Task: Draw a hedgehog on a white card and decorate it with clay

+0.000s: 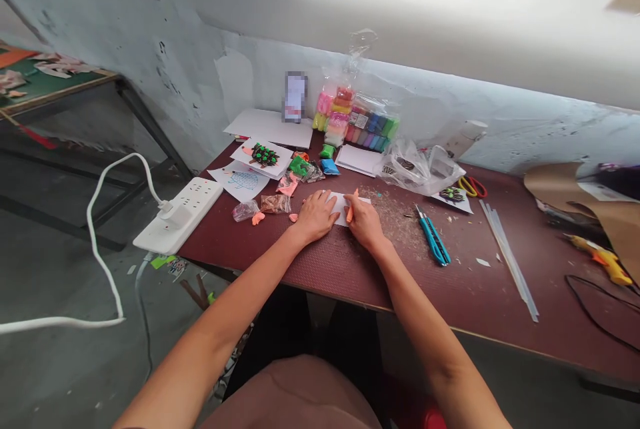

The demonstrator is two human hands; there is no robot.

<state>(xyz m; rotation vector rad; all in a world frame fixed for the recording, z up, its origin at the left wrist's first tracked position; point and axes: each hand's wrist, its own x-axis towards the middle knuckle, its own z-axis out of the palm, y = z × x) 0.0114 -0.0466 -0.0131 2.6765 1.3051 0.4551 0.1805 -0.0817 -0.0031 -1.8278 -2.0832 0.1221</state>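
left hand: lay flat, fingers slightly spread, on white paper's 9 o'clock side | right hand: at 4 o'clock, gripped orange marker-like stick over paper | paper: lay on maroon tabletop | teal utility knife: lay toward 4 o'clock | blue packet: sat toward 11

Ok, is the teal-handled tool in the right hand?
No, the teal-handled tool lies on the dark red table, apart from the right hand, which holds an orange pen-like item.
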